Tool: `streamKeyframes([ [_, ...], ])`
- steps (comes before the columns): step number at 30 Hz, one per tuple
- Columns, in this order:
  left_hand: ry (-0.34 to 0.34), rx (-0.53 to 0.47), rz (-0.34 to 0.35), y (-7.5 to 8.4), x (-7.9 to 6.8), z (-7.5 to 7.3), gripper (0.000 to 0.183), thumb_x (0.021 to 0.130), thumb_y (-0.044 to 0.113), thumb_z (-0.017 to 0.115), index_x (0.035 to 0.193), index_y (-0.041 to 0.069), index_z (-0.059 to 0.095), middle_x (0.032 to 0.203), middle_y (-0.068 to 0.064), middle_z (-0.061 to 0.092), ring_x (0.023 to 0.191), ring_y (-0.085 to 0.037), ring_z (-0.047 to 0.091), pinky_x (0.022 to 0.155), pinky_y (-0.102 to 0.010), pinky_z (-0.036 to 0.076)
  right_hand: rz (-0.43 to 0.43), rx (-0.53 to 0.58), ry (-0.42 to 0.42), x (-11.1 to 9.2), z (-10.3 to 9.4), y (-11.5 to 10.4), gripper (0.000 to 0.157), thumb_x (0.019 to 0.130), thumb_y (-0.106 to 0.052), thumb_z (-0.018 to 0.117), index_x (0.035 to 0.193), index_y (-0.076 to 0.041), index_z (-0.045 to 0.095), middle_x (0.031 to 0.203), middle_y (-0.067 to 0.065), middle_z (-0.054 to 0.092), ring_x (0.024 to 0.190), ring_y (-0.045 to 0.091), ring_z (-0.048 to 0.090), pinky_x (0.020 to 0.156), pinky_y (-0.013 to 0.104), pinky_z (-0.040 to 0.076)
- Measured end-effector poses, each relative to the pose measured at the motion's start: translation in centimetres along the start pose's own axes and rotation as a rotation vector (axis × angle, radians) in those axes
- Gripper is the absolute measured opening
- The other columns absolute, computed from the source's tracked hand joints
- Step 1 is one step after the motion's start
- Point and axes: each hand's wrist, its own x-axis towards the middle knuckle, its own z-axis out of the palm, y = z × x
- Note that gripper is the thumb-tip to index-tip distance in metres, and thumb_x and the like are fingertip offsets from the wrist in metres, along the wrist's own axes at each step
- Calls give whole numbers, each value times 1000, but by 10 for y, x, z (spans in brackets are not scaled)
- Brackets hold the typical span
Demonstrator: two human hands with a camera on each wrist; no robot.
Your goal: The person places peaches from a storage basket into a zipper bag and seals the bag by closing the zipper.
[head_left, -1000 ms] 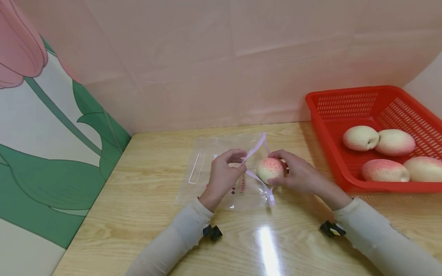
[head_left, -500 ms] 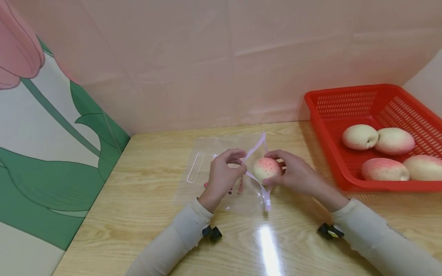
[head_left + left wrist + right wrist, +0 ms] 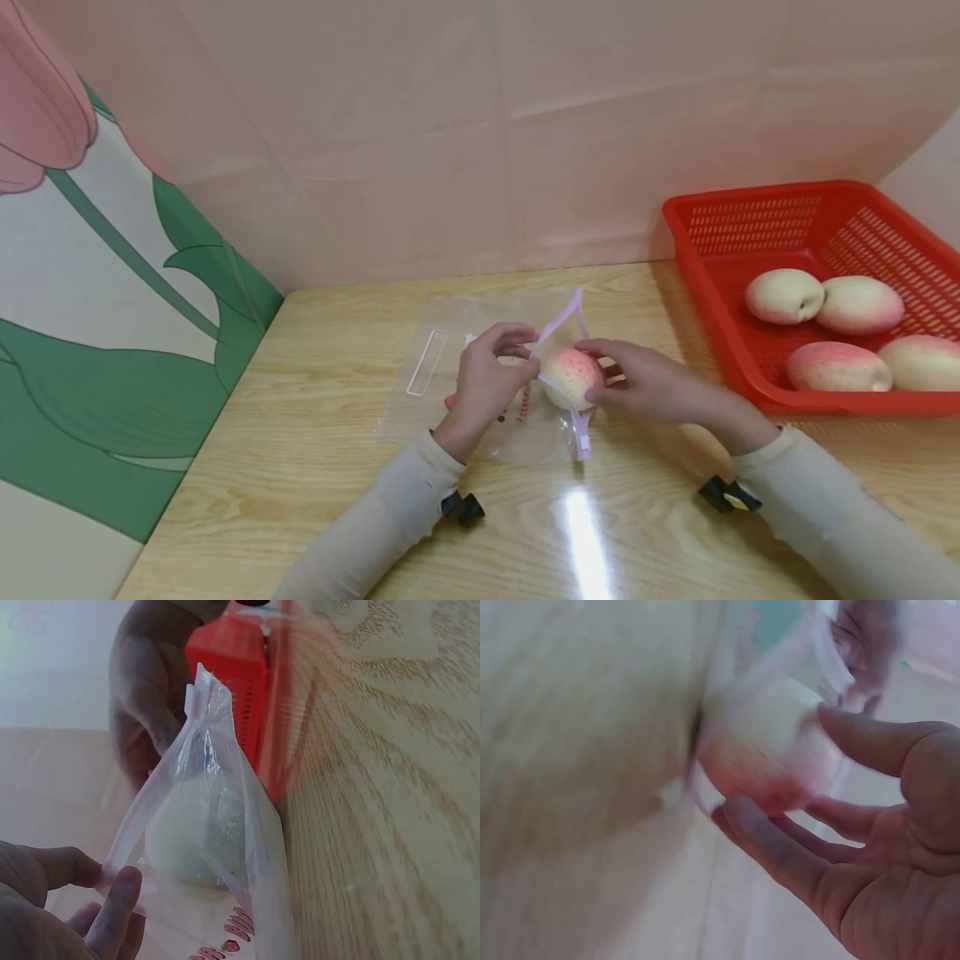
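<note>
A clear zip bag (image 3: 442,417) with a lilac zip edge and red print lies on the table, its mouth parted toward the right. My left hand (image 3: 491,379) pinches the upper zip edge between thumb and fingers; the left wrist view shows the bag's film (image 3: 262,900) raised like a tent. A pink-and-cream peach (image 3: 572,379) sits in the mouth, mostly past the zip edge. My right hand (image 3: 648,379) holds the peach from its right side, thumb and fingertips on it. In the right wrist view the peach (image 3: 772,757) is blurred, with fingers around its near end.
A red perforated basket (image 3: 712,333) stands on the right with several peaches (image 3: 836,368) in it. The wooden table (image 3: 315,467) meets a pink covered wall (image 3: 405,167) at the back. A flower-patterned panel (image 3: 112,400) borders the left side.
The peach has moved left, deeper into the bag's mouth, with the right hand on it. The left hand has kept its pinch on the zip edge, nearly in place.
</note>
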Motion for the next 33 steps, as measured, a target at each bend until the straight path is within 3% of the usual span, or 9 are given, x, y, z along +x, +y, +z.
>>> streamKeyframes([
  [6, -14, 9, 19, 2, -3, 1, 35, 79, -3, 75, 111, 12, 70, 109, -5, 73, 93, -17, 70, 68, -21, 56, -11, 19, 2, 5, 3, -2, 61, 87, -15, 76, 140, 2, 50, 131, 21, 61, 109, 37, 68, 88, 43, 60],
  [12, -7, -6, 34, 3, -5, 2, 34, 79, -3, 75, 109, 11, 71, 108, -5, 74, 95, -19, 70, 73, -23, 58, 47, -4, 55, 9, 12, -6, 56, 87, -16, 77, 138, -5, 55, 131, 19, 64, 110, 35, 68, 86, 42, 61],
  [21, -10, -72, 42, 3, -3, 2, 32, 80, -4, 74, 108, 9, 70, 107, -10, 74, 95, -22, 70, 67, -20, 56, -19, 39, 75, 10, 19, -7, 44, 88, -4, 72, 131, -8, 62, 128, 16, 66, 108, 31, 70, 85, 37, 61],
  [28, -5, -77, 71, 4, -3, 2, 33, 79, -6, 72, 111, 3, 69, 108, -13, 74, 93, -22, 71, 68, -20, 57, 51, -17, 88, 9, 19, -8, 27, 86, -16, 78, 107, -9, 63, 98, 6, 72, 86, 17, 71, 69, 25, 59],
  [33, 8, -93, 91, 4, -3, 3, 32, 78, -8, 71, 109, 2, 69, 108, -15, 74, 92, -23, 71, 74, -23, 59, 6, -5, 86, 8, 20, -7, 22, 87, -12, 75, 106, -9, 65, 94, 2, 73, 85, 13, 68, 70, 23, 56],
])
